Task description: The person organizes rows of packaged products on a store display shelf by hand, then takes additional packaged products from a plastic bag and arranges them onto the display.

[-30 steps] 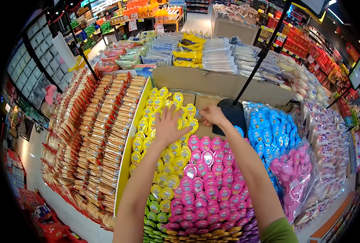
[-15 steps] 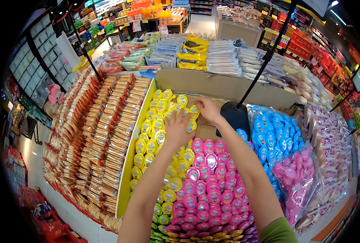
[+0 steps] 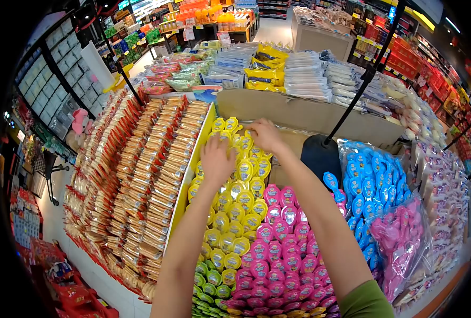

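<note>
Yellow round-topped plastic packs point(image 3: 237, 212) with printed labels stand in close rows in a display bin. My left hand point(image 3: 218, 161) lies palm down over the upper left of these rows, its fingers stretched out and slightly apart on the packs. At the back of the yellow rows is my right hand point(image 3: 266, 134), its fingers bent and pointing left against the rearmost packs. Whatever is under those fingertips is hidden. Pink packs point(image 3: 280, 230) of similar shape fill the rows below and right of the yellow ones, with green packs point(image 3: 214, 276) nearest me.
A cardboard divider point(image 3: 309, 114) runs behind the bin. A black pole base point(image 3: 320, 156) stands right of my right hand. Blue paddle-shaped packs point(image 3: 368, 183) and a clear bag of pink ones point(image 3: 399, 228) lie further right. Rows of wrapped snacks point(image 3: 156, 164) fill the left side.
My left hand has moved left and slightly down relative to the yellow packs. My right hand has moved left to the rearmost yellow packs. The view has shifted slightly.
</note>
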The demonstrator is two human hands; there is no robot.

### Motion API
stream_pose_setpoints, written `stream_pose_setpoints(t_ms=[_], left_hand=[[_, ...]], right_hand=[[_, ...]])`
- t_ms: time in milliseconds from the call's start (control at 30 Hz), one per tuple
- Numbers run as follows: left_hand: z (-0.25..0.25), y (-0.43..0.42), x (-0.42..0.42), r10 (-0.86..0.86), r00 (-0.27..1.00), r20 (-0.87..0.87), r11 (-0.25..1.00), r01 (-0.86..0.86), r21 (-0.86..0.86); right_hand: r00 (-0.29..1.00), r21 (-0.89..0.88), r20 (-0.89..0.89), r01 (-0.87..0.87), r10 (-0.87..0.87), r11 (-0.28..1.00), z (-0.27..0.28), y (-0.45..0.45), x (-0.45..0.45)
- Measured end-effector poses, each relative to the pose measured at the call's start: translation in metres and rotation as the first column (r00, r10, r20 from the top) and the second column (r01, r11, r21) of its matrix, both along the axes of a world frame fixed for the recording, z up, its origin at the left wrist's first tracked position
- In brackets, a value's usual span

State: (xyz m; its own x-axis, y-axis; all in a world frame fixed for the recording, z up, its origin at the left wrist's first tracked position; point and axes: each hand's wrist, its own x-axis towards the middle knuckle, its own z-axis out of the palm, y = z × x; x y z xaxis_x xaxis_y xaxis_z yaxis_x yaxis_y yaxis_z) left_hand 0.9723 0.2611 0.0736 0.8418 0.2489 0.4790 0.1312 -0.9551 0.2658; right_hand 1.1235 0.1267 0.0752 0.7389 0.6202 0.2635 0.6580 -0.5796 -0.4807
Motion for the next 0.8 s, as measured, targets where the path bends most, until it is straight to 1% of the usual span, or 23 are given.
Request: stream_pose_setpoints(t_ms=[33, 100, 133, 233, 300, 400, 500, 600, 700, 800], left_hand=[[-0.004, 0.008, 0.002, 0.022, 1.000, -0.010, 1.000, -0.022, 0.008], [-0.006, 0.009, 0.000, -0.008, 0.999, -0.051, 1.000, 0.008, 0.003], [-0.008, 0.010, -0.002, -0.023, 0.997, -0.076, 1.000, 0.023, 0.003], [-0.013, 0.003, -0.006, -0.088, 0.994, -0.070, 0.996, 0.089, 0.010], [-0.014, 0.001, -0.007, -0.083, 0.993, -0.078, 0.996, 0.084, 0.014], [-0.014, 0.000, -0.009, -0.072, 0.996, -0.058, 0.997, 0.074, 0.025], [-0.013, -0.001, -0.008, -0.059, 0.997, -0.042, 0.998, 0.060, 0.022], [-0.012, -0.004, -0.009, -0.046, 0.999, -0.026, 0.999, 0.046, 0.002], [-0.011, -0.005, -0.009, -0.030, 0.999, -0.014, 0.999, 0.030, 0.014], [-0.012, -0.004, -0.010, -0.031, 1.000, -0.001, 0.999, 0.031, 0.025]], right_hand=[[1.000, -0.033, 0.013, -0.011, 0.012, 0.999, 0.003, 0.001, -0.001], [0.999, -0.090, 0.033, -0.032, 0.035, 0.995, 0.007, 0.007, -0.004], [0.999, -0.134, 0.035, -0.013, 0.018, 0.991, 0.009, 0.011, -0.006], [0.999, -0.255, 0.046, 0.030, -0.019, 0.966, 0.010, 0.028, -0.009], [0.998, -0.325, 0.053, 0.044, -0.028, 0.945, 0.007, 0.037, -0.010], [0.996, -0.326, 0.015, 0.093, -0.093, 0.941, 0.006, 0.046, -0.012], [0.957, -0.173, -0.248, 0.106, -0.148, 0.979, 0.007, 0.046, -0.005], [0.939, 0.029, -0.312, 0.165, -0.148, 0.986, -0.005, 0.047, -0.003], [0.900, 0.243, -0.409, 0.268, -0.152, 0.932, -0.019, 0.050, 0.006], [0.942, 0.552, -0.298, 0.303, -0.155, 0.777, -0.034, 0.059, 0.013]])
